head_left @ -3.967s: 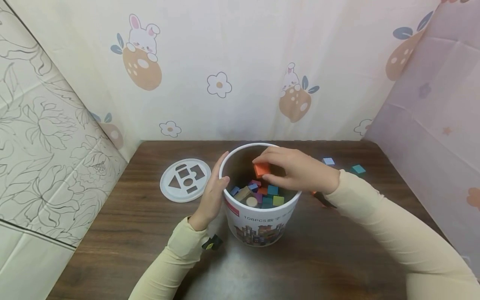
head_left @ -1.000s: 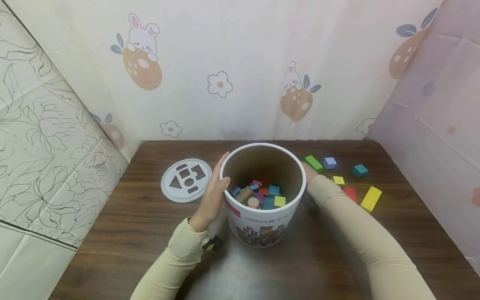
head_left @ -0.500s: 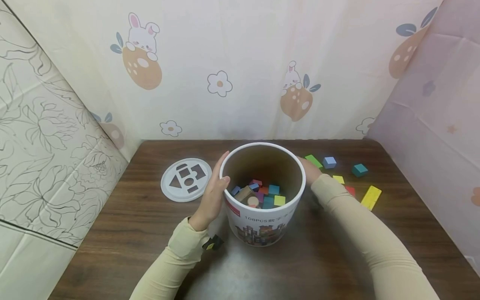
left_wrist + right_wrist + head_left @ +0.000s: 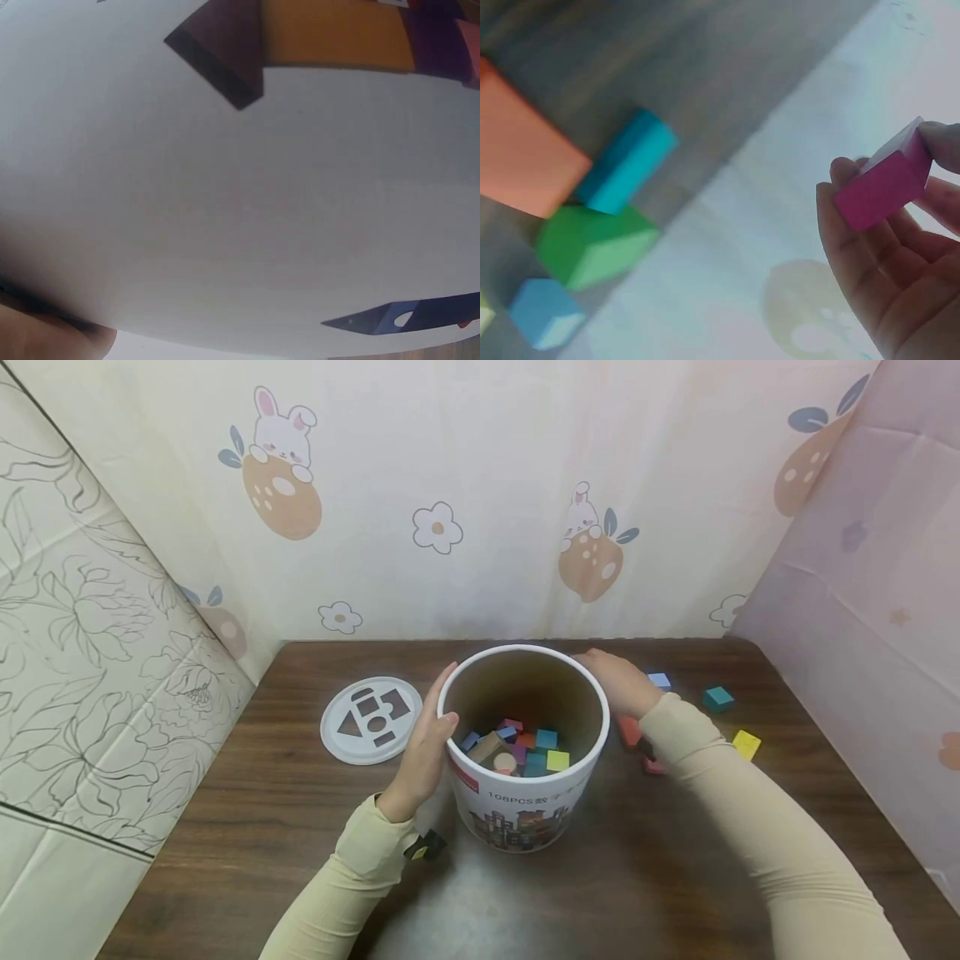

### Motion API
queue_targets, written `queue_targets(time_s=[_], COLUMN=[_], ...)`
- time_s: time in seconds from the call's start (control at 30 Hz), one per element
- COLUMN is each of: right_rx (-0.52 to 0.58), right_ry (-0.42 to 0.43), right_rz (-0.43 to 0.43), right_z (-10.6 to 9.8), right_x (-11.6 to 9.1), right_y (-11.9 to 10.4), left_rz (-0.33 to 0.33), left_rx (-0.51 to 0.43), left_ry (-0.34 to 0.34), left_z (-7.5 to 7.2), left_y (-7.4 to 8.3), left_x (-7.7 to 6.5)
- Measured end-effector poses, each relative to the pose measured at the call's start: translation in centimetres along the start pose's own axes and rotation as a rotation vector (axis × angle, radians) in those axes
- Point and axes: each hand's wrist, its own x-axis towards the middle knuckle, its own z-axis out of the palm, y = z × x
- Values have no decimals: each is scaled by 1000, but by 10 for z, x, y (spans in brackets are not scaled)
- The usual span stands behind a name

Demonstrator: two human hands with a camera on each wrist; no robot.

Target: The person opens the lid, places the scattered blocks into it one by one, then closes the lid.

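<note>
A white bucket (image 4: 517,806) printed with a block picture stands on the table, with several coloured blocks (image 4: 536,764) in its bottom. At its left side my left hand (image 4: 420,756) holds the bucket, the thumb over the rim and the fingers along the outer wall. My right hand (image 4: 622,685) is beyond the right rim, its fingertips hidden in the head view. The right wrist view shows it pinching a pink block (image 4: 889,180) between thumb and fingers, raised off the table. In the left wrist view, the bucket's printed wall (image 4: 247,210) fills nearly everything.
A white lid (image 4: 352,743) with shaped cut-outs lies left of the bucket. Loose blocks lie to the right: teal (image 4: 717,698), yellow (image 4: 746,744), light blue (image 4: 659,681) and red (image 4: 630,731). The right wrist view also has a green block (image 4: 592,244) and a blue cylinder (image 4: 630,161).
Four seconds ago my right hand pinched an orange block inside the bucket. It then went down behind the right rim, and now has lifted with a pink block. The left hand stayed put.
</note>
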Motion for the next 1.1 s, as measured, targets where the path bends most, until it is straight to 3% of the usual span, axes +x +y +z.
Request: queue_targets(time_s=[0.17, 0.6, 0.93, 1.1], right_rx=[-7, -64, -88, -92], right_ry=[28, 121, 178, 146], right_rz=[-98, -232, -392, -497], right_z=[-22, -60, -68, -62], right_x=[0, -10, -24, -27], right_y=[-18, -72, -100, -116], left_rz=[-10, -1, 6, -1], left_rx=[-1, 0, 3, 7], left_ry=[7, 3, 3, 5], left_z=[0, 0, 0, 0], left_y=[1, 0, -1, -1], left_x=[-1, 0, 0, 0])
